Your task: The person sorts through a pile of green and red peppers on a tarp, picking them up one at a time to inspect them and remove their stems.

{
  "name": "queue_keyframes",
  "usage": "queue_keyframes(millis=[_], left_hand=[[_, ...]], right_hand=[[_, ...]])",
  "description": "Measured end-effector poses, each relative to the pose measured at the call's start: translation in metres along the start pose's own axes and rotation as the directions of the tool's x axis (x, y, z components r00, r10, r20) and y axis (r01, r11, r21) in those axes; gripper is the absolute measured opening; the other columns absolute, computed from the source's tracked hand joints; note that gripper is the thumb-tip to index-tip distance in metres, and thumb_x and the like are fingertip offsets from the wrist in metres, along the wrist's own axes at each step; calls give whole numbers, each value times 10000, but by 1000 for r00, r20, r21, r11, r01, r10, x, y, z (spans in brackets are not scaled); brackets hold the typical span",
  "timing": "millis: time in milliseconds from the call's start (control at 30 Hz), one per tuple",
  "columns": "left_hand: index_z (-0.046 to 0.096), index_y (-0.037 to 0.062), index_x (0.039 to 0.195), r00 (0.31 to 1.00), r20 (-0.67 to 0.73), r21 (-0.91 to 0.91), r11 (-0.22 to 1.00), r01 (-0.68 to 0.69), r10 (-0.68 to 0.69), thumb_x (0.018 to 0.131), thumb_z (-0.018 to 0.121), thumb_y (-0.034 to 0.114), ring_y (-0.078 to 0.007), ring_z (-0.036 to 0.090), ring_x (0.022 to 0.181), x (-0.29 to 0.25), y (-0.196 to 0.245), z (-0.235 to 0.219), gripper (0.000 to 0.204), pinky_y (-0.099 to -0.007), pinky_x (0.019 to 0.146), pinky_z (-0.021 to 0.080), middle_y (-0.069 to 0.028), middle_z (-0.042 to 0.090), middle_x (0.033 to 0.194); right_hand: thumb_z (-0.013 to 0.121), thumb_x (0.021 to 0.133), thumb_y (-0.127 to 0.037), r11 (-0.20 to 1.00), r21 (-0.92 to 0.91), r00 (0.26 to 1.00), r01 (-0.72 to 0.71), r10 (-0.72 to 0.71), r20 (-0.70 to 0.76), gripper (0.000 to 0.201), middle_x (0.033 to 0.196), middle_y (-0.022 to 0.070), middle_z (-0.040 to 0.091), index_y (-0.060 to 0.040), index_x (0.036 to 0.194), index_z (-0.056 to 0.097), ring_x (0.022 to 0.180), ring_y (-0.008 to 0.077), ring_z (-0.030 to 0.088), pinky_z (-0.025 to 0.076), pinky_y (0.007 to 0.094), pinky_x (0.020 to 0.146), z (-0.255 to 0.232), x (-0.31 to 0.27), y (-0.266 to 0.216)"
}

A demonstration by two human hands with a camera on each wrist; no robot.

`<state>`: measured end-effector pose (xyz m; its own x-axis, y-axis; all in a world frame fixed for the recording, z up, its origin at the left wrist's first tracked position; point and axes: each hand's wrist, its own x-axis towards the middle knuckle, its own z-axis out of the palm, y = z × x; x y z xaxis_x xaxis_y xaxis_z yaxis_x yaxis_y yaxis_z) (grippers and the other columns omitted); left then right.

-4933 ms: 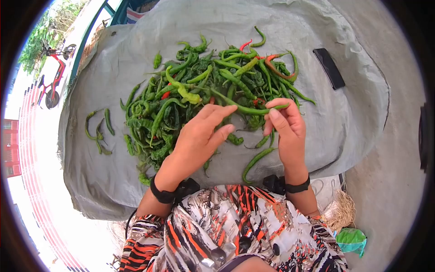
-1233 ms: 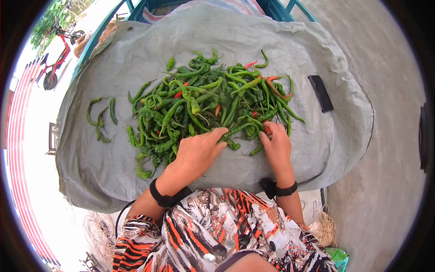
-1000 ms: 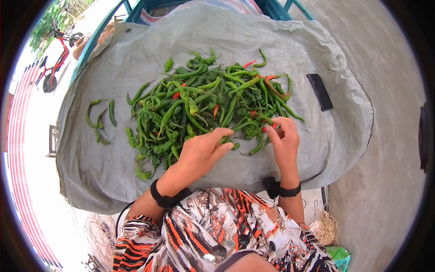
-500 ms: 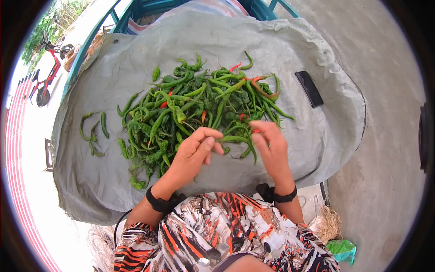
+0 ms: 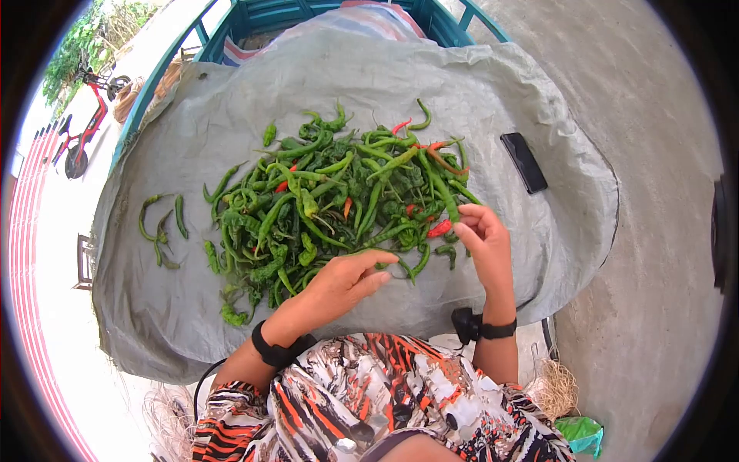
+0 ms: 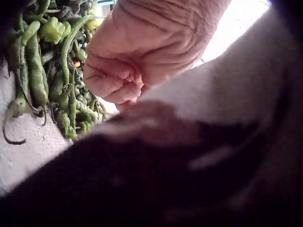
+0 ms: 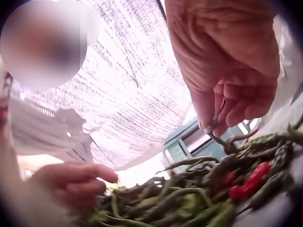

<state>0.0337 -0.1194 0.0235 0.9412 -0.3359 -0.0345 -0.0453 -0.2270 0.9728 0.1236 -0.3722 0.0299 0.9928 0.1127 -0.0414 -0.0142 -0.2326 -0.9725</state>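
My right hand [image 5: 490,244] pinches the end of a long green chili pepper [image 5: 439,185] between thumb and fingers at the right side of a heap of chili peppers [image 5: 292,200]. The right wrist view shows a thin stem at the right fingertips [image 7: 207,124]. Just left of that hand lies a wrinkled red chili pepper [image 5: 439,229], with a short curled green chili pepper [image 5: 447,252] below it. At the heap's near edge, my left hand [image 5: 339,286] holds nothing visible, thumb and forefinger apart. Its other fingers curl loosely in the left wrist view.
A grey sheet [image 5: 531,254] lies under the heap. A black phone [image 5: 524,162] rests at its right, and several separate green peppers [image 5: 179,215] lie at its left. A teal metal cart frame [image 5: 450,31] stands beyond.
Earlier, both hands were at one long green pepper; now the right hand alone pinches a pepper, reaching toward the heap's right side. The left hand has opened its thumb and forefinger since half a second ago.
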Motion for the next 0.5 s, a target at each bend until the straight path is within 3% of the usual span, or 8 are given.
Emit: queue_keyframes(millis=[100,200,300,400,500], left_hand=[[564,46,1268,998,-43,-167,985,42,-50,990,544,256,-84,489,649,3,1,5,349,-259,587,424,10,497,688],[591,52,1200,990,-111,-322,945,51,-92,999,537,298,-55,480,621,5,-1,10,322,-224,552,399,23,513,700],[601,73,1104,983,-117,-348,933,91,-140,995,550,326,-11,428,563,2,9,4,280,-174,502,324,41,516,702],[601,70,1090,967,-184,-353,930,104,-178,990,564,296,-14,436,582,1,7,2,249,-180,508,335,46,516,704],[536,66,1230,992,-114,-231,972,33,-61,977,585,238,-24,450,612,4,-10,-2,310,-184,519,356,22,534,767]], right_hand=[[708,807,-32,994,35,984,99,-103,142,239,891,11,665,-55,1043,677,761,96,610,488,240,701,12,-26,-3],[710,802,-30,959,-2,848,284,-250,467,220,907,22,666,-46,1019,680,769,112,615,493,257,708,24,-39,-13],[705,814,-30,975,-35,807,218,-160,568,160,900,30,656,-23,972,683,764,102,597,480,244,703,32,-43,-20],[679,832,-27,943,-165,859,289,-179,479,137,878,28,649,-16,968,678,761,105,599,479,248,698,22,-24,-13],[671,832,-93,888,-404,974,221,-178,142,201,1019,89,659,-49,1028,668,798,211,630,501,319,740,9,3,-10]])
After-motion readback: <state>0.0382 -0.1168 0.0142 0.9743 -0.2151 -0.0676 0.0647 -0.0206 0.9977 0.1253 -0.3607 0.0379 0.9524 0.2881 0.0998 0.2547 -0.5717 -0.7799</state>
